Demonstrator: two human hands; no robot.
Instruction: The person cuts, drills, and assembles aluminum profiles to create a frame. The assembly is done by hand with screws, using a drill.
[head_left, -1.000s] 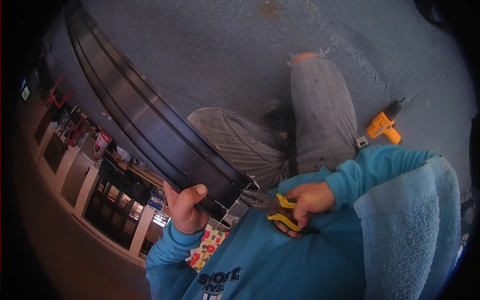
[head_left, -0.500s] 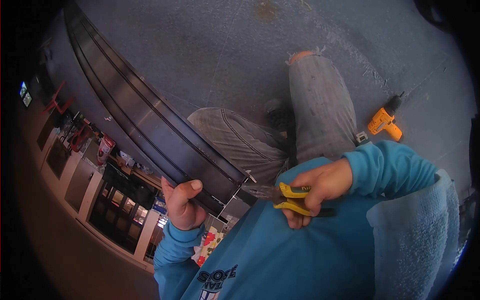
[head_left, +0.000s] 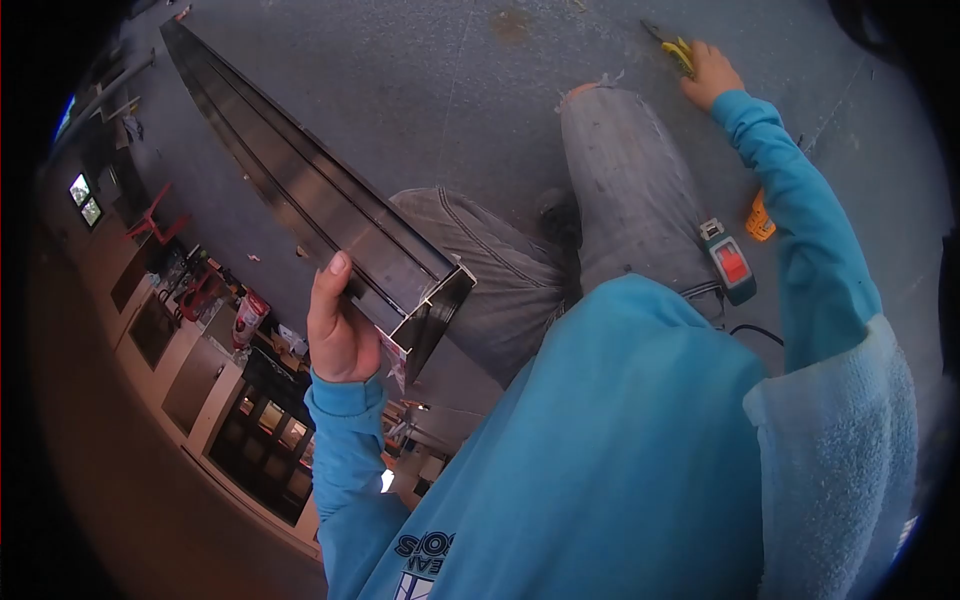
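Note:
My left hand (head_left: 342,330) is wrapped round the near end of a long dark metal profile (head_left: 300,185), its thumb on the top face. The profile slants away to the upper left, its hollow cut end turned toward me. At the far right my outstretched right hand (head_left: 712,76) grips the handle ends of yellow-and-black pliers (head_left: 680,55), low over the floor. The pliers' jaws point to the upper left.
An orange drill (head_left: 760,217) lies partly hidden beside my right sleeve. A grey tool with a red part (head_left: 732,264) sits by my right knee. Along the left stand cabinets (head_left: 190,385), a red chair frame (head_left: 158,215) and assorted clutter.
My right hand has carried the pliers from the profile's end out to the floor at the upper right. The near end of the profile has tipped up, showing its open section.

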